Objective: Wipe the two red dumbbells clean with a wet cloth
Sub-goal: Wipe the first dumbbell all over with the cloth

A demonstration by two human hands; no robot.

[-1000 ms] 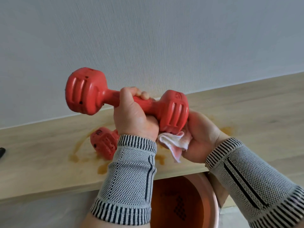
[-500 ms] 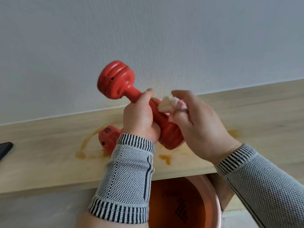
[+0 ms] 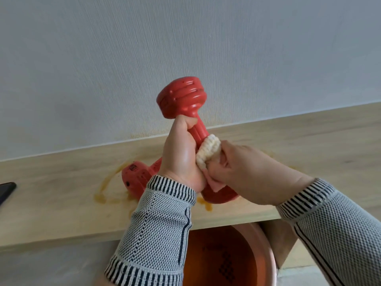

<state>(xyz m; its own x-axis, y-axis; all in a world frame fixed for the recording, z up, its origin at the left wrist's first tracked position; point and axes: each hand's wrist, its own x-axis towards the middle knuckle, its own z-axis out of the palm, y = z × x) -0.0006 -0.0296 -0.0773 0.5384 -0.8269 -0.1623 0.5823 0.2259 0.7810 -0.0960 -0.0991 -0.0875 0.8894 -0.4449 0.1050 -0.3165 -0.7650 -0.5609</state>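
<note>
A red dumbbell (image 3: 186, 112) is held nearly upright, its handle gripped by the left hand (image 3: 179, 155); a bunched wet cloth (image 3: 208, 151) is pinched against the handle by the right hand (image 3: 247, 172).

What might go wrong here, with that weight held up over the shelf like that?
The left hand alone grips the raised dumbbell by its handle; rubbed with the wet cloth held by the right hand, it may slip and drop onto the second dumbbell or into the basin below. The orange puddles on the shelf may dirty it again.
</note>
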